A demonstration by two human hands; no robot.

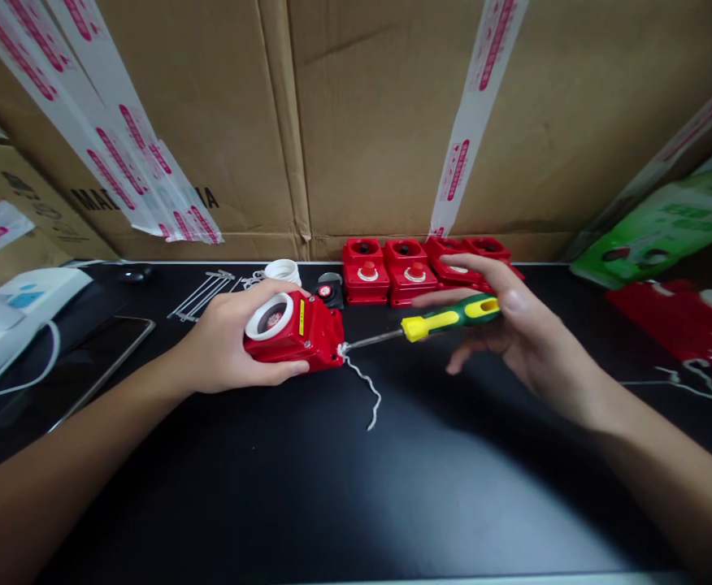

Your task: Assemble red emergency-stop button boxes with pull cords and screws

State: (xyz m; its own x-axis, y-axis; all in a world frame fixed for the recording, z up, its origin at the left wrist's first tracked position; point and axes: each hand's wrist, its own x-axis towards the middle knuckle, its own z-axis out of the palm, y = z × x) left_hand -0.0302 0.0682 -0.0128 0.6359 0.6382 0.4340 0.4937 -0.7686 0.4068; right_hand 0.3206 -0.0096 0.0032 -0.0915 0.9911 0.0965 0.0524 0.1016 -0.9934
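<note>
My left hand grips a red plastic housing with a white ring on top, held on its side just above the black table. A white cord dangles from the housing's right end. My right hand holds a screwdriver with a yellow and green handle by thumb and fingers. Its metal shaft points left, and the tip meets the housing's right end where the cord comes out.
A row of red housings stands at the back against cardboard boxes. A white cap and metal pins lie behind my left hand. A phone lies left. Red parts and a green pack lie right.
</note>
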